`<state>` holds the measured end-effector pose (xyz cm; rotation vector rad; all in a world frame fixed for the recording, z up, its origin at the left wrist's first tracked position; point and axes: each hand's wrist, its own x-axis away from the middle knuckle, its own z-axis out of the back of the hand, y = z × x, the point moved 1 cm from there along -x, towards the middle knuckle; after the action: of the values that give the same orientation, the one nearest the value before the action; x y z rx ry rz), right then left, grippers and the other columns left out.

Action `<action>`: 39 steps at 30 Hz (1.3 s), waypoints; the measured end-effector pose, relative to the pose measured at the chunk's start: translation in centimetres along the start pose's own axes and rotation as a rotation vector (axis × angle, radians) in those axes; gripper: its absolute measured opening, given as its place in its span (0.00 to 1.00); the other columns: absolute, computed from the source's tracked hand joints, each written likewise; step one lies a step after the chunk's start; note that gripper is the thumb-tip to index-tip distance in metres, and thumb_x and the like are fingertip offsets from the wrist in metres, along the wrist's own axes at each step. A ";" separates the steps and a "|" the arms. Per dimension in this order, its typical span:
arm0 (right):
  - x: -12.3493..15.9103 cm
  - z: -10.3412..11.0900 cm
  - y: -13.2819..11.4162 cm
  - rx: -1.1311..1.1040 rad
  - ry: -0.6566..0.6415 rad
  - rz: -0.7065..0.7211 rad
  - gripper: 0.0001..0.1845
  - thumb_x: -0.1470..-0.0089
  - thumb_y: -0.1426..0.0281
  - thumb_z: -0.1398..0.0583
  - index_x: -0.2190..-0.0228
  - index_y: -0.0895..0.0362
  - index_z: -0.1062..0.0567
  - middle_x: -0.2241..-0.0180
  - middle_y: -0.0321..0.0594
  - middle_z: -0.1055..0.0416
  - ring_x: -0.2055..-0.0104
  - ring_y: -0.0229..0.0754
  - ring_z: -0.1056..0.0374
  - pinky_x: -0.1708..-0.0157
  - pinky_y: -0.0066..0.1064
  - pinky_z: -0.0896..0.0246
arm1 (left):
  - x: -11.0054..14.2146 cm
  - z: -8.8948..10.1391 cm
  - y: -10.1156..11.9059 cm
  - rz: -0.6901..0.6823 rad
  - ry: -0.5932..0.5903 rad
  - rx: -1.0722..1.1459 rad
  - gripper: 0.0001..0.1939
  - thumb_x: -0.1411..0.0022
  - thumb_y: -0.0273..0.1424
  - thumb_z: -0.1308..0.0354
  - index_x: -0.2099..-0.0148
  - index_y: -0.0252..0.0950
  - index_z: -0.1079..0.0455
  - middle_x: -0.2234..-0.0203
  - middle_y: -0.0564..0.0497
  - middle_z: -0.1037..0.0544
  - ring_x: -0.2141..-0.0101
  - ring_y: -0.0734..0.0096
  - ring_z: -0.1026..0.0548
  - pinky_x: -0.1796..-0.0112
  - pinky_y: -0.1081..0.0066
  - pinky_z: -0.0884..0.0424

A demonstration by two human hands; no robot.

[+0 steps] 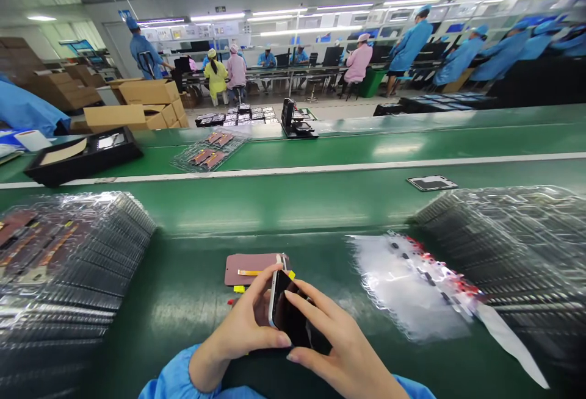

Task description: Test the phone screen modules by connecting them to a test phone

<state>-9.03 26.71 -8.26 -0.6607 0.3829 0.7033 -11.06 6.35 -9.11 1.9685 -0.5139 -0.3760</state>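
Observation:
My left hand (240,329) and my right hand (334,344) both grip a phone (288,313) with a dark screen and a light frame, held on edge just above the green bench (192,307). The left fingers wrap its left side and the right fingers lie over its screen. Just beyond the phone lies a pinkish-brown flat panel (251,266) with yellow tabs, flat on the bench. A sheet of clear film with red and black stickers (421,283) lies to the right of my hands.
Tall stacks of clear plastic trays stand at the left (59,265) and right (517,246). A green conveyor (320,149) runs across, bearing a black tray (82,155), a clear tray with parts (208,150) and a small panel (431,183). Cardboard boxes (137,103) and several workers sit beyond.

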 end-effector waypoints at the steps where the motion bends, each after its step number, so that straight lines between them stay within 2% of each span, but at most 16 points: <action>1: 0.0 0.0 0.0 0.008 -0.001 0.006 0.34 0.41 0.52 0.40 0.39 0.52 0.35 0.39 0.49 0.34 0.41 0.49 0.32 0.48 0.38 0.28 | 0.0 0.0 0.0 0.000 0.009 -0.003 0.48 0.56 0.34 0.23 0.35 0.52 0.40 0.37 0.44 0.34 0.40 0.51 0.33 0.45 0.60 0.32; 6: -0.1 0.0 0.0 0.034 0.003 0.025 0.33 0.41 0.51 0.41 0.39 0.52 0.34 0.40 0.50 0.33 0.41 0.49 0.32 0.48 0.38 0.28 | 0.1 -0.2 0.1 -0.001 0.027 -0.020 0.48 0.56 0.34 0.23 0.35 0.51 0.39 0.36 0.44 0.35 0.35 0.47 0.42 0.43 0.58 0.33; 17: -0.4 0.1 -0.4 0.073 0.015 0.062 0.32 0.39 0.51 0.43 0.39 0.53 0.35 0.41 0.51 0.33 0.42 0.49 0.32 0.49 0.40 0.27 | 0.3 -0.2 0.2 -0.052 -0.008 -0.060 0.44 0.51 0.33 0.26 0.34 0.50 0.41 0.37 0.44 0.33 0.37 0.50 0.37 0.44 0.60 0.33; 23: -0.2 -0.2 -0.2 0.068 -0.016 0.065 0.34 0.39 0.52 0.42 0.38 0.54 0.37 0.40 0.53 0.35 0.40 0.50 0.34 0.48 0.42 0.28 | 0.3 -0.1 0.0 -0.022 -0.002 -0.119 0.46 0.50 0.33 0.27 0.33 0.48 0.45 0.37 0.41 0.34 0.37 0.49 0.37 0.46 0.60 0.31; 31: -0.6 0.1 -0.6 0.069 0.012 0.086 0.33 0.39 0.53 0.43 0.37 0.53 0.38 0.40 0.53 0.35 0.40 0.50 0.36 0.48 0.43 0.28 | 0.4 -0.2 0.5 -0.042 0.008 -0.182 0.45 0.49 0.34 0.28 0.33 0.49 0.45 0.38 0.44 0.33 0.39 0.56 0.34 0.40 0.60 0.37; 39: -0.7 0.3 -0.7 -0.003 0.024 0.078 0.34 0.41 0.53 0.40 0.38 0.53 0.36 0.40 0.52 0.35 0.40 0.51 0.37 0.46 0.43 0.30 | 0.7 0.0 0.7 -0.024 -0.006 -0.236 0.47 0.49 0.35 0.28 0.31 0.48 0.47 0.35 0.42 0.37 0.36 0.50 0.39 0.39 0.55 0.38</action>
<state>-9.01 26.15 -7.40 -0.6596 0.4316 0.7711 -10.58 5.76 -8.54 1.7473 -0.4300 -0.4377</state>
